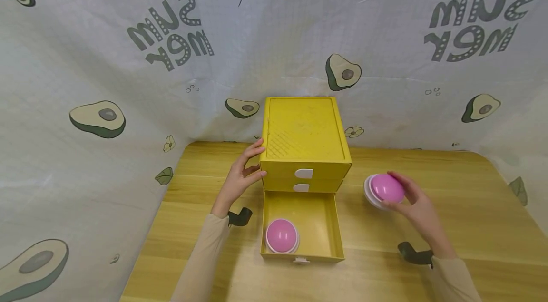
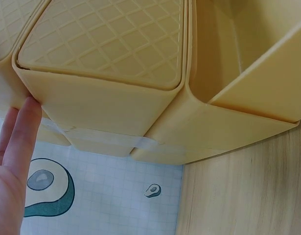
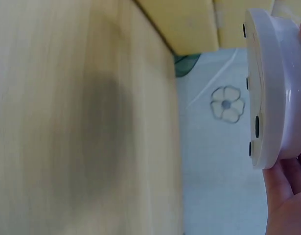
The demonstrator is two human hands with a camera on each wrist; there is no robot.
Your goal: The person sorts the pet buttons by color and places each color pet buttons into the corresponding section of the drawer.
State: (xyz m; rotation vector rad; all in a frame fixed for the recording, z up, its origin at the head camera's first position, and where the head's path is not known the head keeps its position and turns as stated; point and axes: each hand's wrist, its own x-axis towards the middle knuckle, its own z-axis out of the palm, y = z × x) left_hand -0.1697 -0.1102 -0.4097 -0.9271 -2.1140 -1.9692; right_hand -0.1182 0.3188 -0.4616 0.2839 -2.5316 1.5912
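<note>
A yellow cabinet of small drawers (image 1: pixel 306 131) stands against the cloth, its bottom drawer (image 1: pixel 318 226) pulled out. My left hand (image 1: pixel 241 176) touches the cabinet's left side with extended fingers; in the left wrist view two fingertips meet the side wall (image 2: pixel 91 107). Inside the open drawer, at its front left, sits a pink domed buzzer button (image 1: pixel 281 235) on a white base. To the cabinet's right, my right hand (image 1: pixel 417 204) grips a second pink domed buzzer button (image 1: pixel 387 189) by its rim. Its white underside (image 3: pixel 258 98) with small dark feet shows in the right wrist view, raised off the table.
The wooden table (image 1: pixel 372 259) carries the cabinet. Behind it and to the left hangs a white cloth (image 1: pixel 274 45) printed with avocados and lettering. Dark wrist-camera mounts (image 1: pixel 240 217) sit at both wrists. The pulled-out drawer sticks out toward the front.
</note>
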